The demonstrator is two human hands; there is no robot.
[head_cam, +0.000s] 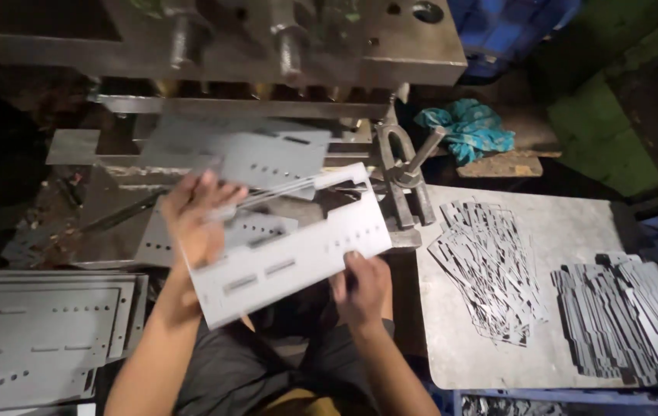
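Observation:
A grey sheet-metal panel point(298, 250) with punched slots and small holes is held tilted in front of a press. My right hand point(361, 286) grips its lower right edge. My left hand point(199, 219) is closed on its left side from above. A second, blurred grey panel point(256, 154) sits just above my left hand, near the press bed; whether the hand touches it I cannot tell. Another punched panel point(161, 245) lies flat under the held one.
The press's heavy upper block point(391, 46) with two posts hangs above. A stack of punched panels point(36, 331) lies at lower left. To the right, a metal table point(575, 223) carries piles of thin cut strips point(483, 266). A blue rag point(468, 127) lies behind.

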